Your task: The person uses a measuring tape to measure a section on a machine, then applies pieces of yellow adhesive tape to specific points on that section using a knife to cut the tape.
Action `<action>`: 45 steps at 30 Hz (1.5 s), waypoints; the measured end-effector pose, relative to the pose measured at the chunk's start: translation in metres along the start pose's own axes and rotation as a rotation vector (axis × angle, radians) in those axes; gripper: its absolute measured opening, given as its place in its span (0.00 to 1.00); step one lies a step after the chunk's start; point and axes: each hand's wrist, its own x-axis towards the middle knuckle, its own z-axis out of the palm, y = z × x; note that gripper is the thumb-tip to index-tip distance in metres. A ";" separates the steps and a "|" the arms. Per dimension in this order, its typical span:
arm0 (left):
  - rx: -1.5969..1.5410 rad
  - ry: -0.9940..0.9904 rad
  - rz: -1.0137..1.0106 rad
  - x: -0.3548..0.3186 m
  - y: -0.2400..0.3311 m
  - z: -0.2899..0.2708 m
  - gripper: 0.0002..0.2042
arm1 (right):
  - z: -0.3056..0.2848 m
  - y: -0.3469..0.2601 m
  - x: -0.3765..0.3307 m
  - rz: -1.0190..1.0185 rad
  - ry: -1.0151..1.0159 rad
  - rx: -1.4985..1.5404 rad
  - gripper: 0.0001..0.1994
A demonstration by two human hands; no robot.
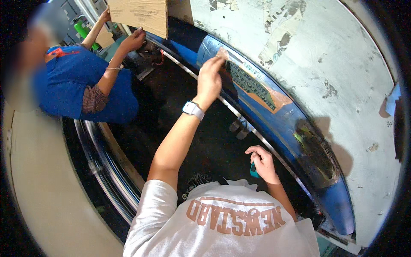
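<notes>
White shirt (222, 227) with orange lettering fills the six o'clock edge, worn by the person filming. Their right hand (262, 162), near five o'clock, is curled shut around a small teal tool (254, 170). Their left hand (209, 79), wearing a white wristwatch (193, 109), reaches toward twelve o'clock; its fingers pinch the corner of a long orange-bordered label (254, 88) stuck slantwise on a curved blue panel (299, 124). At eleven o'clock a co-worker in a blue shirt (72, 81) holds a brown cardboard sheet (139, 15) with both hands. From one to four o'clock stretches a pale wall (342, 64) with patchy torn paper scraps.
</notes>
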 end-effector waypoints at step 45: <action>-0.005 -0.415 0.416 -0.027 0.048 0.018 0.28 | 0.071 0.004 -0.009 0.067 0.173 -0.022 0.10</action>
